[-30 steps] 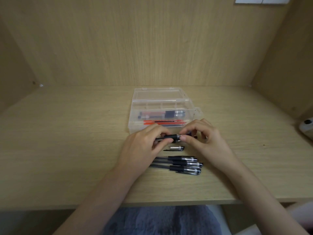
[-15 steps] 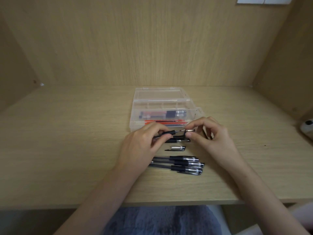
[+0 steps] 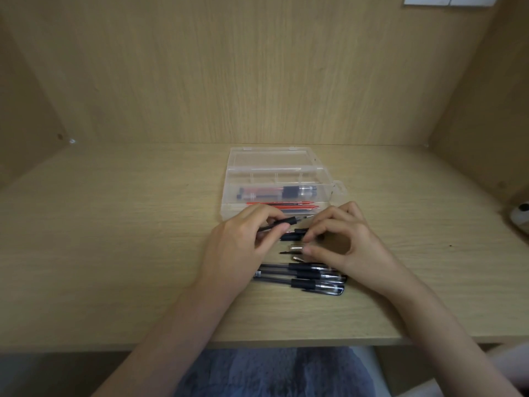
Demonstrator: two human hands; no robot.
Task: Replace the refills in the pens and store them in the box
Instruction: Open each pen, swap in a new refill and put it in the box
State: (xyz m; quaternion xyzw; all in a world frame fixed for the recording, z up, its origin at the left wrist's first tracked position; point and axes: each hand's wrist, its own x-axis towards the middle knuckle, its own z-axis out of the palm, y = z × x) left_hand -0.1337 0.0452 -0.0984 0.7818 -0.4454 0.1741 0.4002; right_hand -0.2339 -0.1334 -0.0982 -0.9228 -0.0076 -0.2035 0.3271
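My left hand grips a black pen barrel whose bare refill point sticks out to the right. My right hand is low on the desk, with thumb and fingertips curled at a small silver pen tip. A second silver tip lies just above it, and a black pen part lies between my hands. Three black pens lie in a row nearer to me. Behind my hands, the clear plastic box is open and holds one pen and several red refills.
The wooden desk is closed in by wooden walls at the back and on both sides. A white object sits at the right edge. The box's open lid lies flat behind it.
My right hand pulled the silver tip off the pen's end and carried it down to the desk beside the other tip. My left hand kept hold of the barrel, whose refill point now shows.
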